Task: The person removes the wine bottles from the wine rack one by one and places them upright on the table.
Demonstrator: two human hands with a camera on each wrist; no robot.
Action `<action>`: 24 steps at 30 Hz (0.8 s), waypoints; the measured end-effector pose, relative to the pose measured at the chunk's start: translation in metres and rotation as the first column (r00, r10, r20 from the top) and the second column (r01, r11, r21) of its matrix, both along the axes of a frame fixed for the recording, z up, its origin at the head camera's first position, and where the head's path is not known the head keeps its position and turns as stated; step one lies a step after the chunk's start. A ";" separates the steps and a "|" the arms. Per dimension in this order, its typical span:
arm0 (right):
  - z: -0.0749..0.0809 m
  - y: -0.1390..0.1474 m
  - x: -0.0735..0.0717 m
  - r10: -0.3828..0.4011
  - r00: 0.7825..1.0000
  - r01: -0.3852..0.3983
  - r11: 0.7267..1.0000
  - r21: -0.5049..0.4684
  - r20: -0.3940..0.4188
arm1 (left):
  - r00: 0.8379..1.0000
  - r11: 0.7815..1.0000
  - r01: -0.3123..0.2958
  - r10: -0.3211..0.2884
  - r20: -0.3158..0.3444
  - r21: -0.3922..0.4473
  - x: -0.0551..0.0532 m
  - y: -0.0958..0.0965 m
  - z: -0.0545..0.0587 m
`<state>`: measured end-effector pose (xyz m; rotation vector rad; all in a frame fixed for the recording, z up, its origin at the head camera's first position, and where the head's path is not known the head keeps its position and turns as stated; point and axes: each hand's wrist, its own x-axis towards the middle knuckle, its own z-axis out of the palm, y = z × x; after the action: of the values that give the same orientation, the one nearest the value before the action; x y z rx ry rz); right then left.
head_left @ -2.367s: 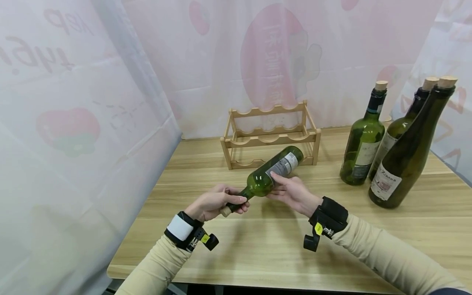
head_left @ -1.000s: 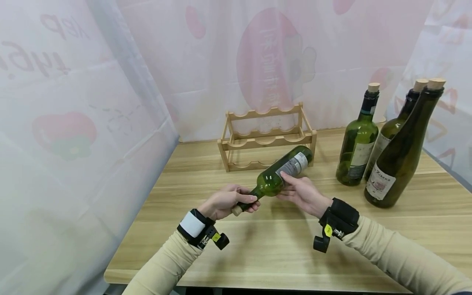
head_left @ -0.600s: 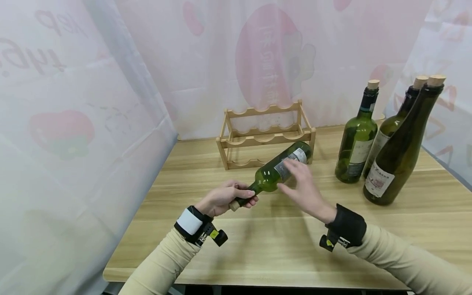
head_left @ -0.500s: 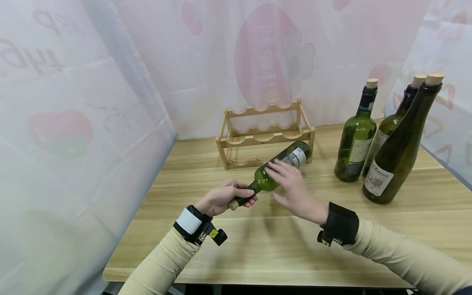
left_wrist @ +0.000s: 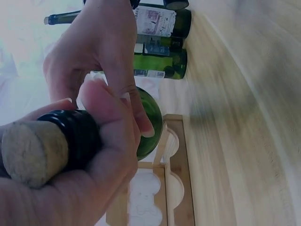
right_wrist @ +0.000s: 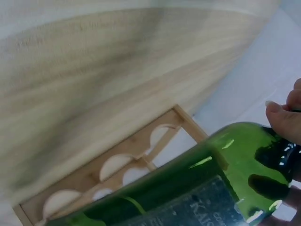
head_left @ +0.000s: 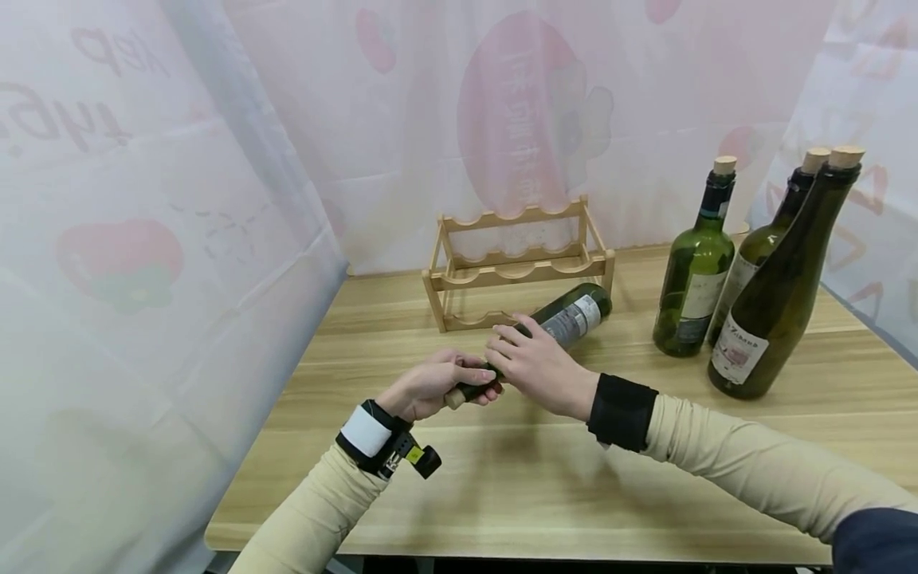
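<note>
A green wine bottle [head_left: 574, 317] with a grey-and-white label is held slanted over the table, its base toward the far right. My left hand [head_left: 433, 387] grips its dark neck, thumb on top, and the cork [left_wrist: 33, 153] pokes out past that hand. Over the shoulder of the bottle curls my right hand [head_left: 541, 371], right beside the left fingertips and covering part of the glass. The right wrist view shows the bottle's shoulder and dark label close up. Behind it stands a wooden wine rack [head_left: 492, 276] with scalloped rails and no bottles in it.
To the right stand three corked bottles: a green one [head_left: 692, 279], a tall dark one [head_left: 789, 271] in front, and another [head_left: 742, 275] partly hidden behind it. Printed curtains [head_left: 402, 159] enclose the wooden table [head_left: 344, 478] at the back and sides.
My right hand has let go of the bottle's underside by the label, swung over the top and now grips near the shoulder. My left hand keeps its hold on the neck.
</note>
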<state>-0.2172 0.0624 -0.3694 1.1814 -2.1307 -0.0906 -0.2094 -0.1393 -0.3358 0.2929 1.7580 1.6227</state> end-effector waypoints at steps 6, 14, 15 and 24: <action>0.007 -0.003 0.003 -0.005 0.999 0.005 1.000 0.011 -0.052 | 0.999 0.999 0.044 -0.044 -0.014 0.032 -0.003 -0.005 0.004; 0.015 -0.007 0.005 -0.054 0.998 0.055 0.999 0.003 -0.032 | 0.998 0.995 0.046 -0.042 -0.051 0.086 -0.010 -0.009 0.006; 0.016 -0.007 0.005 -0.060 0.998 0.060 0.998 0.004 -0.031 | 0.997 0.995 0.052 -0.047 -0.061 0.090 -0.011 -0.010 0.006; 0.035 0.001 0.003 -0.088 0.996 0.088 0.993 -0.082 0.006 | 0.992 0.976 -0.088 0.104 -0.074 0.198 -0.030 -0.011 -0.008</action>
<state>-0.2144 0.0635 -0.3341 1.0405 -2.1675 -0.0414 -0.2394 -0.1502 -0.3442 0.3774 1.7001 1.8810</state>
